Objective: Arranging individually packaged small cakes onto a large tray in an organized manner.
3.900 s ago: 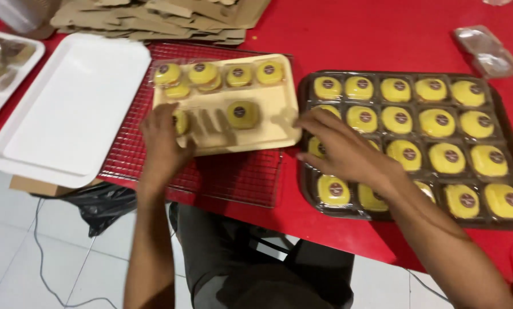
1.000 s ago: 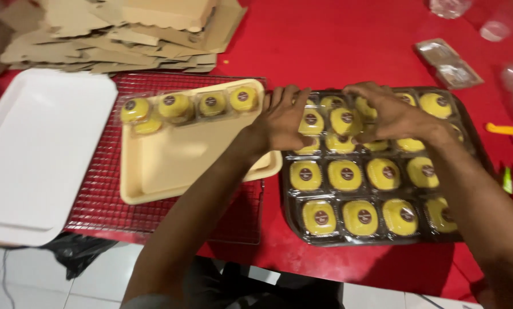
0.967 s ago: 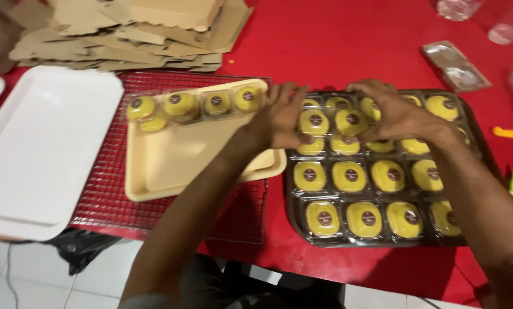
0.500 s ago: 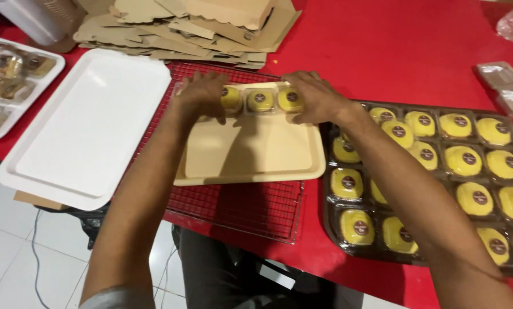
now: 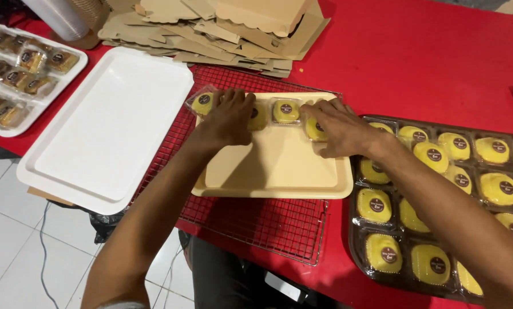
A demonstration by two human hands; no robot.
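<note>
On the cream tray, along its 12 o'clock edge, the left hand and right hand lie flat on wrapped yellow cakes, lining up a row. Next likely fetches more from the dark tray at 3 o'clock.

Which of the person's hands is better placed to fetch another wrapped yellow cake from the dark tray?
Probably the right hand. It rests at the right end of the cream tray, right beside the dark tray of yellow cakes. The left hand lies farther off, over the row's left end.
</note>
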